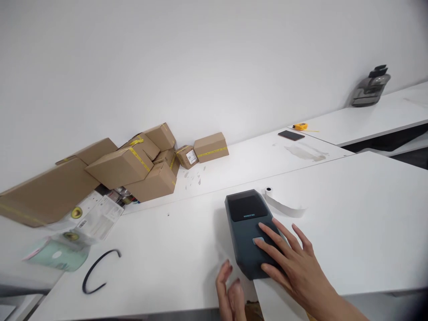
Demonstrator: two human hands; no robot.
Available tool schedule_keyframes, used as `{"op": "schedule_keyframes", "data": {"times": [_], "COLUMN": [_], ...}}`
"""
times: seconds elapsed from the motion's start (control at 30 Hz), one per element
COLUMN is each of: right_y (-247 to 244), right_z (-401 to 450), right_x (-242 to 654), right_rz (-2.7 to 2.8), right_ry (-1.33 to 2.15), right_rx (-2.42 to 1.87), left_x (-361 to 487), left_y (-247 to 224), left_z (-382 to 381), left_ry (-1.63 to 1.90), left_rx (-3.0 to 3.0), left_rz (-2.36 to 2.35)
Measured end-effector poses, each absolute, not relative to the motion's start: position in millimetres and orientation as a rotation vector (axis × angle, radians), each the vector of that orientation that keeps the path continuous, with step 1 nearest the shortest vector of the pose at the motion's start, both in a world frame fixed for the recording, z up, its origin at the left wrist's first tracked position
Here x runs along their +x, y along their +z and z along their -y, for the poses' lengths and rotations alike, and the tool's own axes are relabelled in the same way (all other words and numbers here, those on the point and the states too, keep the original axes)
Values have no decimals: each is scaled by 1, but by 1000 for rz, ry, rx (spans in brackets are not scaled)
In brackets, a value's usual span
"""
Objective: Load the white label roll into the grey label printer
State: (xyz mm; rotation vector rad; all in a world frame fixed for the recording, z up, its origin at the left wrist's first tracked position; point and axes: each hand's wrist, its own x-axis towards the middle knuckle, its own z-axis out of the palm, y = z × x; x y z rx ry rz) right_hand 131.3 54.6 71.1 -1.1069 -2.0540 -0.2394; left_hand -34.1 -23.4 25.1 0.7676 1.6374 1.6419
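A dark teal label printer (245, 234) with a black window and a pale blue button (258, 241) lies near the table's front edge. A strip of white paper (276, 298) comes out from its near end and extends past the edge. My right hand (294, 267) lies over the printer's right side with fingers spread, one fingertip at the button. Beside the printer's near left corner is my left hand (230, 290), its fingers loosely bent and apart, with nothing visible in it. Behind the printer stands a small paper roll (269, 191), its tail curling to the right.
Cardboard boxes (120, 167) are piled against the wall at back left. Nearer lie plastic packages (96, 216), a mint-green pouch (62, 254) and a curved black band (88, 276). At back right are a phone (291, 135), a yellow tape measure (300, 126) and a dark jug (370, 89).
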Motion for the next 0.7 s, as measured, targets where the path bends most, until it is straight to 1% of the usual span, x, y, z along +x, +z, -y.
{"op": "schedule_keyframes", "data": {"times": [0.07,0.17,0.23,0.37,0.47,0.57,0.7], "right_y": [70,71,71,68,65,55,24], "right_z": [-54,-52,-49,-42,-38,-33,-27], "right_x": [131,138,145,154,152,148,148], "right_rz": [2062,2115,2061,1725,1598,1497,1372], "right_ry": [-257,-186,35,623,899,982,1006], "right_rx": [-1103,-1067,-1085,-1216,-1209,-1238,-1351], "left_x": [-32,-23,-18,-16,-17,-17,-11], "left_y": [41,58,64,76,87,88,69], "left_z": [11,-3,-7,-7,-8,-8,-1], "left_ry": [1699,1607,1553,1507,1493,1508,1445], "left_rx": [878,956,938,900,854,811,735], "left_rz": [-1626,-1548,-1513,-1487,-1456,-1494,-1590]}}
